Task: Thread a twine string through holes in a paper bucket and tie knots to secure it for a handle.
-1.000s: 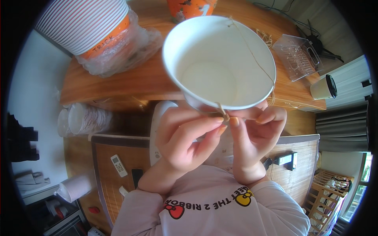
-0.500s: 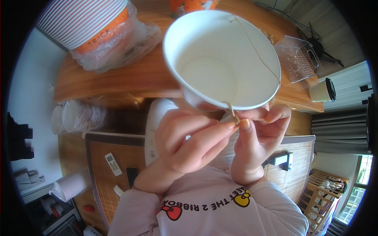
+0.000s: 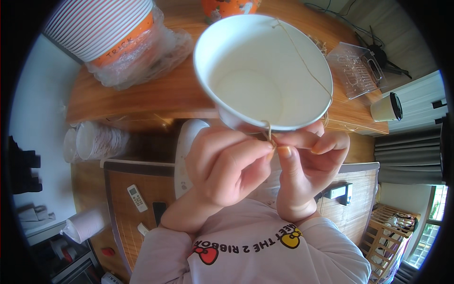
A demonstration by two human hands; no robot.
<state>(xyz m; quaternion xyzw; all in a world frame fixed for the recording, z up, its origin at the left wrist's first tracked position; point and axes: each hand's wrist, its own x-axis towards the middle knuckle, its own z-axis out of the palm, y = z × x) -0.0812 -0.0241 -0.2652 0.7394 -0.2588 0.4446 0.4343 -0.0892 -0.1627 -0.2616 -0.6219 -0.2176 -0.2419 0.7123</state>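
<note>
A paper bucket [image 3: 250, 94], white inside, tilts its mouth toward me above the table's front edge. Thin twine [image 3: 302, 59] is fixed at the far rim, runs across the opening and over the right rim. At the near rim a short loop of twine [image 3: 269, 130] comes through the wall. My left hand [image 3: 227, 165] pinches this twine just below the rim, its fingers closed. Right beside it, my right hand [image 3: 307, 161] pinches the same twine between thumb and forefinger, its other fingers curled under the bucket. The exact knot is hidden by the fingertips.
A stack of orange paper buckets [image 3: 118, 38] in clear plastic stands at the table's left. Another orange bucket [image 3: 229, 8] is behind. To the right are a clear acrylic holder [image 3: 354, 71] and a lidded cup [image 3: 385, 109]. Remote controls [image 3: 137, 198] lie on a mat below.
The bucket has shifted slightly left and down. Both hands' fingertips have moved a little left with the twine, and my left fingers have drawn in closer to the rim.
</note>
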